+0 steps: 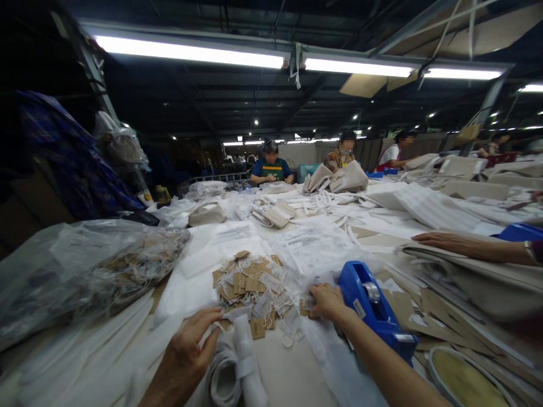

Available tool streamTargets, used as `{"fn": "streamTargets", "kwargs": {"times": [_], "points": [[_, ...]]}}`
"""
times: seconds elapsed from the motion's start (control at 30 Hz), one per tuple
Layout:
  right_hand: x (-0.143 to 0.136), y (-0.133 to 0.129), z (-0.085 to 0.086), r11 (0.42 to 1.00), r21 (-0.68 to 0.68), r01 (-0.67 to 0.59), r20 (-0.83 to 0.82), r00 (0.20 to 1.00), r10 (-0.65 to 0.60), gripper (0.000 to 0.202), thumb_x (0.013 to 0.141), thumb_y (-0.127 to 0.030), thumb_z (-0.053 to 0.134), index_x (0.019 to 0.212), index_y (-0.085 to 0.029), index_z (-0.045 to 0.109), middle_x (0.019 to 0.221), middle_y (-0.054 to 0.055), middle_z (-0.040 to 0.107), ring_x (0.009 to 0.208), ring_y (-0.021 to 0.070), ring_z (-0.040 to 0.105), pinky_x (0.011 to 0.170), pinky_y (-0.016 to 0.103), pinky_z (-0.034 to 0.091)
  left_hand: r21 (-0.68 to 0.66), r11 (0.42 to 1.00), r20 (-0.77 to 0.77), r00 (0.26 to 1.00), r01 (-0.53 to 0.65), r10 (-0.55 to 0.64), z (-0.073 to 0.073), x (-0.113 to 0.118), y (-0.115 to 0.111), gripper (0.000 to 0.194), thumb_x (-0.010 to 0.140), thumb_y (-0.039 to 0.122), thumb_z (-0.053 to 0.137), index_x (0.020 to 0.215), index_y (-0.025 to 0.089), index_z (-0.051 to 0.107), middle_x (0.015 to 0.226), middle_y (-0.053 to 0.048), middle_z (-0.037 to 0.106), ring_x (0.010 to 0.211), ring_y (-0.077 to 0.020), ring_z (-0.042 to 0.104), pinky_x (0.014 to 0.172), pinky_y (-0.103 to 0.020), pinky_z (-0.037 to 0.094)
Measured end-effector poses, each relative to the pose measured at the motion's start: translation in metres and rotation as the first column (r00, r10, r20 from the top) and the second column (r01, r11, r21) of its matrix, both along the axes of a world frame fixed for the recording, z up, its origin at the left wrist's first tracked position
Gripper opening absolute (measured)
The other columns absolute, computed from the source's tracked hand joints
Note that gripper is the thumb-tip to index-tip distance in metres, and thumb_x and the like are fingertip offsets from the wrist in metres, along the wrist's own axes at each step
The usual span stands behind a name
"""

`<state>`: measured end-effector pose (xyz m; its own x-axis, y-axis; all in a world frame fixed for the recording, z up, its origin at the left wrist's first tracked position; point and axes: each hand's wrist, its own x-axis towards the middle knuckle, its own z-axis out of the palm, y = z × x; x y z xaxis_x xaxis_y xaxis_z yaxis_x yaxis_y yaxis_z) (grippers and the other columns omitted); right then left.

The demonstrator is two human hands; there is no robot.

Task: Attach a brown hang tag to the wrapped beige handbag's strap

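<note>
Two bare hands seen at bottom of frame: left hand (186,353), right hand (326,302). No gloves worn. No rings or watch seen on either. Both forearms uncovered as far as shown; no sleeve, cuff or band seen. Right forearm shown at greater length, running to lower frame edge. Fingernails short, unpainted.

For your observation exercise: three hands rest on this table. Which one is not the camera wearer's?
The co-worker's hand, lying flat on stacked fabric at far right; the left hand and right hand reach from the bottom edge.
</note>
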<state>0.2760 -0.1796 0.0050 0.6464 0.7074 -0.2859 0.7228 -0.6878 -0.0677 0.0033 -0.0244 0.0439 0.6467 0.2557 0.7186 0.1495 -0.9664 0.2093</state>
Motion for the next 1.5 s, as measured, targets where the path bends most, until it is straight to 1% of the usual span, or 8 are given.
{"fn": "streamTargets", "kwargs": {"times": [0.27,0.43,0.57,0.73,0.9,1.07,1.2,1.5], "points": [[-0.003,-0.003,-0.005,0.99,0.137,-0.011,-0.088,0.996,0.024,0.024,0.084,-0.032,0.061,0.099,-0.014,0.059,0.108,0.006,0.058,0.103,0.0213,0.054,0.092,0.045,0.043,0.028,0.998,-0.078,0.995,0.064,-0.062,0.004,0.008,-0.033,0.024,0.082,0.016,0.042,0.083,0.019,0.066,0.09,-0.008,0.07,0.083,-0.016,0.068,0.073,-0.024,0.057],[0.007,-0.006,-0.006,0.949,0.31,0.059,-0.323,0.945,0.047,0.019,0.086,-0.031,0.059,0.09,-0.013,0.059,0.088,0.002,0.061,0.081,0.0149,0.059,0.076,0.033,0.05,-0.204,0.972,-0.085,0.987,0.119,-0.138,0.004,0.02,-0.051,0.023,0.079,0.015,0.043,0.08,0.019,0.066,0.089,-0.006,0.07,0.085,-0.0171,0.067,0.076,-0.027,0.055],[0.008,-0.013,0.005,0.876,0.461,0.144,-0.561,0.812,0.161,0.018,0.087,-0.03,0.057,0.088,-0.012,0.058,0.068,-0.003,0.056,0.057,0.0085,0.053,0.059,0.024,0.048,-0.576,0.815,-0.144,0.972,0.07,-0.185,0.003,0.053,-0.066,0.026,0.075,0.012,0.043,0.087,0.017,0.065,0.092,-0.008,0.069,0.088,-0.0203,0.064,0.082,-0.034,0.051],[-0.005,-0.032,0.028,0.776,0.567,0.276,-0.745,0.574,0.34,0.025,0.066,-0.03,0.072,0.08,-0.013,0.059,0.057,-0.006,0.055,0.049,0.0071,0.049,0.054,0.022,0.041,-0.719,0.691,-0.142,0.959,0.069,-0.244,-0.005,0.108,-0.076,0.049,0.062,0.002,0.048,0.107,0.014,0.062,0.117,-0.011,0.061,0.104,-0.0209,0.056,0.094,-0.036,0.041],[-0.021,-0.054,0.046,0.722,0.569,0.393,-0.813,0.398,0.424,0.036,0.051,-0.031,0.077,0.079,-0.013,0.063,0.059,-0.003,0.061,0.051,0.0076,0.051,0.055,0.022,0.038,-0.86,0.499,-0.12,0.91,0.105,-0.398,-0.007,0.127,-0.081,0.023,0.059,0.012,0.055,0.078,0.013,0.068,0.067,-0.002,0.065,0.064,-0.0154,0.056,0.064,-0.027,0.043],[-0.032,-0.068,0.048,0.693,0.546,0.47,-0.837,0.314,0.448,0.035,0.049,-0.028,0.079,0.077,-0.013,0.063,0.06,-0.002,0.063,0.05,0.0077,0.051,0.054,0.022,0.038,-0.926,0.356,-0.062,0.877,0.128,-0.476,0.001,0.117,-0.089,0.015,0.055,0.017,0.054,0.066,0.013,0.065,0.059,0.002,0.058,0.058,-0.0121,0.049,0.061,-0.024,0.037],[-0.04,-0.072,0.045,0.658,0.534,0.531,-0.843,0.277,0.461,0.036,0.047,-0.026,0.08,0.073,-0.014,0.058,0.059,-0.003,0.062,0.051,0.0082,0.052,0.054,0.022,0.038,-0.934,0.334,-0.076,0.843,0.126,-0.532,0.011,0.105,-0.099,0.022,0.056,0.02,0.051,0.071,0.013,0.066,0.059,0.003,0.055,0.059,-0.0119,0.045,0.059,-0.025,0.032],[-0.049,-0.084,0.047,0.629,0.517,0.581,-0.846,0.235,0.478,0.039,0.045,-0.023,0.082,0.074,-0.014,0.057,0.059,-0.003,0.062,0.051,0.0087,0.051,0.054,0.022,0.038,-0.905,0.4,-0.072,0.872,0.147,-0.484,0.013,0.101,-0.108,0.013,0.058,0.028,0.061,0.057,0.015,0.061,0.054,0.003,0.049,0.061,-0.0126,0.042,0.061,-0.025,0.03]]}}
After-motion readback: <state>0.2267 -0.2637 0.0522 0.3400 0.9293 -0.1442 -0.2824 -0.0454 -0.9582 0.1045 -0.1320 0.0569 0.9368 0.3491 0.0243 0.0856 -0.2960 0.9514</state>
